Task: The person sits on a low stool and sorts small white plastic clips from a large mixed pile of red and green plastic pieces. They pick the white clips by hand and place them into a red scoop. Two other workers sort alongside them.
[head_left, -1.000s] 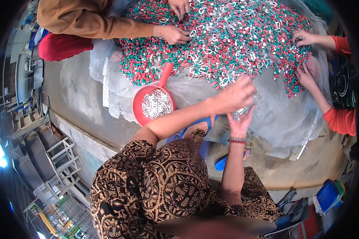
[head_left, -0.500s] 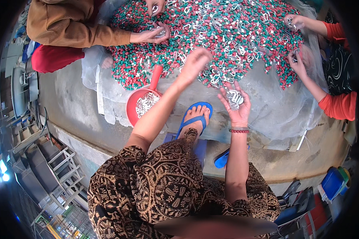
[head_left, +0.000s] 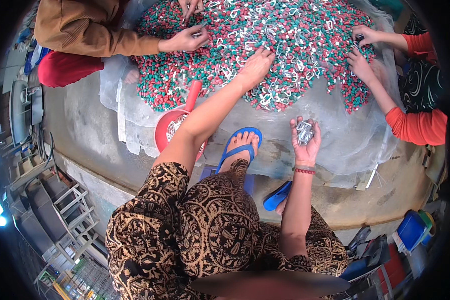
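Observation:
A wide pile of small red, green and white pebble-like pieces lies on a translucent sheet, with silvery-white oblong loops strewn through it. My left hand reaches across to the pile's middle. Its fingers are bent down and close together among the loops; what the fingertips pinch, if anything, is hidden. Nearer to me, my right hand is palm up beyond the pile's near edge, fingers curled around a cluster of silvery oblong loops. A red pan with a handle, holding more loops, sits partly behind my left forearm.
At the upper left, a person in a brown sleeve works over the pile. Another person's hands, with orange-red sleeves, are at its right side. My foot in a blue flip-flop stands before the sheet. Metal racks line the left.
My left hand has moved slightly right and onto the pile. My right hand has drawn nearer to me, its fingers curling more around the loops. The other people's hands have shifted over the pile.

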Demonstrator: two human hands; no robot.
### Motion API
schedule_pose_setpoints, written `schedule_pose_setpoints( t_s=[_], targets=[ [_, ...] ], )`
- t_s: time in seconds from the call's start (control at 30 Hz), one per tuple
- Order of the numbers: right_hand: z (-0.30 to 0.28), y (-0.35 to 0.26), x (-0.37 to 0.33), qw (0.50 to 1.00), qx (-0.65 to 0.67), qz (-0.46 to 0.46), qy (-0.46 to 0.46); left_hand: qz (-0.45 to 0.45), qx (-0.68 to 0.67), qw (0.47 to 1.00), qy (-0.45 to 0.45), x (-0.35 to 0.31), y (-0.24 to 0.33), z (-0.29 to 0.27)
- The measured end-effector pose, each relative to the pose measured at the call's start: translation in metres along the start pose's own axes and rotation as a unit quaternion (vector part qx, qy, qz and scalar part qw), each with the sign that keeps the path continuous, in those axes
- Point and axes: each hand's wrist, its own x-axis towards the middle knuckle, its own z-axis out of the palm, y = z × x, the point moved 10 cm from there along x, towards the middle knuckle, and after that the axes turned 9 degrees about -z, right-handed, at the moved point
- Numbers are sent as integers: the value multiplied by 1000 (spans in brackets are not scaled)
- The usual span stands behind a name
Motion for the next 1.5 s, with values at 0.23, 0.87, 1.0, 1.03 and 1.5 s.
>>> schedule_pose_setpoints(
  t_s=[0.23,0.87,1.0,1.03,1.5],
  targets=[
    [7,16,-37,998,-50,-28,-27,-113,-42,991,54,-61,-37,-34],
    [95,-60,-31,807,-559,-145,-125,-214,-133,968,-2,46,-118,77],
    [207,-28,-87,420,-770,-376,-299,45,-78,987,130,-18,-108,-40],
    [221,-38,-70,644,-676,-241,-266,-91,-177,978,-59,-19,-131,-24],
    [305,-48,-115,797,-567,-37,-202,261,-283,923,4,15,183,-305]
  ],
)
